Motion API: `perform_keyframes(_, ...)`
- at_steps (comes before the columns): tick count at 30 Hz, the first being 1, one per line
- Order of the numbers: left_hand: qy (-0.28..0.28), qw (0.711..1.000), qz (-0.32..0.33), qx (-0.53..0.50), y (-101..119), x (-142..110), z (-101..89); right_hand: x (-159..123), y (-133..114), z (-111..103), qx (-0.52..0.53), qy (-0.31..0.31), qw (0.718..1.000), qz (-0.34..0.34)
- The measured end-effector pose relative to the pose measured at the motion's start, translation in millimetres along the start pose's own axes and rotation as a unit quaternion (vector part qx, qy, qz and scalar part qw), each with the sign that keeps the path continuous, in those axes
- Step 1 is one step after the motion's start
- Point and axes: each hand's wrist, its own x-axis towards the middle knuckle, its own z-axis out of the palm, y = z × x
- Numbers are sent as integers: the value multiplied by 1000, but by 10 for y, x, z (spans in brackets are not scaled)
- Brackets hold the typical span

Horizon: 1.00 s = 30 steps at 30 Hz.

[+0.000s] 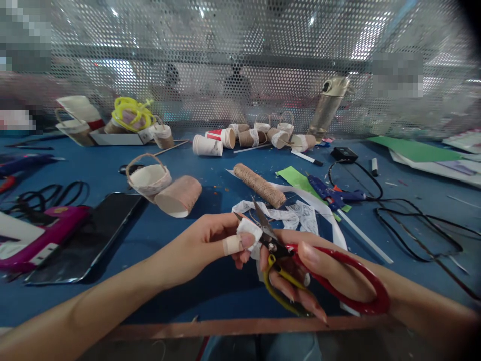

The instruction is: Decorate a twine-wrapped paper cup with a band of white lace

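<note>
Between the thumb and fingers of my left hand (221, 240) is pinched a small folded white piece (250, 231), perhaps lace or cloth. A bandage wraps that thumb. My right hand (311, 265) grips scissors (276, 245) with one red and one yellow handle loop. Their blades are parted and lie against the white piece, though the exact contact is hidden by the fingers. Just beyond the hands lies loose white lace ribbon (300, 215), near a spool of brown twine (259, 184). Left of it, a twine-wrapped cup (180, 195) rests on its side against a small handled basket (150, 176).
A phone (86, 240) and a magenta device (41, 238) lie at left. Blue glue gun (330, 193), cables (417, 225) and green paper (413, 154) occupy the right. Paper cups (208, 146), small baskets (280, 136) and a bottle (328, 108) line the perforated metal screen (210, 65).
</note>
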Motion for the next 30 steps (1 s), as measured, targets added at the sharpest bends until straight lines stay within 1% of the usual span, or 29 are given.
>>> perform_keyframes(3, 9, 1000, 0, 25, -7, 3, 31, 14, 8, 10, -1, 6, 1000, -8)
perform_keyframes(5, 14, 999, 11, 41, -10, 3, 54, 15, 15, 9, 11, 6, 1000, -14)
perform_keyframes(8, 44, 997, 36, 43, -24, 10, 88, 22, 44, -3, 43, 4, 999, -21)
perform_keyframes(12, 88, 995, 50, -9, -62, 30, 135, 61, 133, -16, 73, 7, 997, -40)
perform_keyframes(15, 147, 985, 65, -63, -99, 43, 161, 103, 205, -12, 117, 8, 992, -51)
perform_keyframes(17, 177, 976, 87, -93, -125, 43, 169, 129, 226, -1, 149, 5, 988, -50)
perform_keyframes(19, 180, 973, 111, -91, -147, 31, 171, 149, 220, 15, 174, -1, 984, -47)
perform_keyframes(21, 167, 976, 129, -55, -155, 10, 170, 163, 203, 30, 191, -7, 980, -47)
perform_keyframes(23, 163, 977, 136, -16, -147, -16, 169, 168, 190, 37, 199, -12, 979, -49)
perform_keyframes(25, 171, 976, 133, 7, -128, -38, 168, 166, 188, 36, 193, -14, 980, -53)
perform_keyframes(28, 192, 974, 121, 4, -102, -51, 169, 149, 196, 33, 175, -14, 982, -62)
perform_keyframes(30, 188, 974, 122, -21, -94, -43, 175, 132, 199, 39, 152, -11, 986, -66)
